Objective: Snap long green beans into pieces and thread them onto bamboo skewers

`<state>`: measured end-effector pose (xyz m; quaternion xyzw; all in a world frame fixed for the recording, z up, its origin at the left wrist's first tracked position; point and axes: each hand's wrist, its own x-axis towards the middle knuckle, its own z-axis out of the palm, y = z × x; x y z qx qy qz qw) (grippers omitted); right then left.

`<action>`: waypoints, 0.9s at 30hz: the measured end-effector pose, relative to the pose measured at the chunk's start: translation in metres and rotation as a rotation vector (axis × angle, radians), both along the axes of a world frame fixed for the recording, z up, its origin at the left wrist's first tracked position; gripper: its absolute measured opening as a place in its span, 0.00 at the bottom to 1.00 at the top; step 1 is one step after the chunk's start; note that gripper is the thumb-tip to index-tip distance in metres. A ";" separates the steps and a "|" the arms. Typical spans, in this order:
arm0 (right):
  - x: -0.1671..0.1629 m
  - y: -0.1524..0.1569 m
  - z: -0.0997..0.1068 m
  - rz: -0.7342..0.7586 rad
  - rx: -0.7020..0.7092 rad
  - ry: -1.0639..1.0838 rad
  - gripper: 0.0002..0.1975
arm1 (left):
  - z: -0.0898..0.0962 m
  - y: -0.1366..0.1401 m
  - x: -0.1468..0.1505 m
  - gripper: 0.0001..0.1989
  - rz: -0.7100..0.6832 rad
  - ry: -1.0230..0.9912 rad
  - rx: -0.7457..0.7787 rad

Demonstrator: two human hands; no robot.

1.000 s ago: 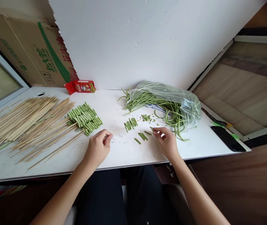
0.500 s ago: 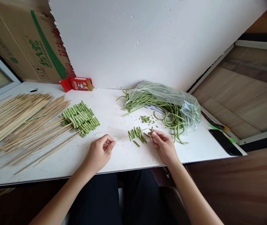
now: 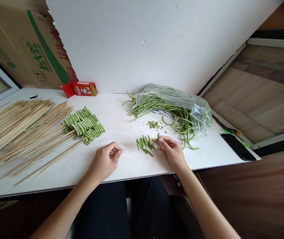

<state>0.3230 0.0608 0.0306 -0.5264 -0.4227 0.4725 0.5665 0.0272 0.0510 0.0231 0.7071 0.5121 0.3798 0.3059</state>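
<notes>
My left hand is closed in a pinch on a thin bamboo skewer, which points right across the table. Between finger and thumb, my right hand grips a short piece of green bean at the skewer's far tip. Several cut bean pieces lie along the skewer; whether each is threaded on it or lies beside it I cannot tell. Left of my hands rests a stack of bean-loaded skewers, their bare sticks pointing down-left.
Loose bamboo skewers cover the table's left side. A clear plastic bag of long green beans lies at the back right, bean scraps before it. A red packet, a cardboard box and a black phone are around.
My right hand has brought the bean piece left onto the skewer's tip. My left hand has kept its hold on the skewer. The view has shifted slightly.
</notes>
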 end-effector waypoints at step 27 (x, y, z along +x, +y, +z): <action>0.002 -0.006 -0.002 -0.091 0.188 -0.807 0.13 | -0.001 0.000 -0.001 0.09 0.070 0.034 0.020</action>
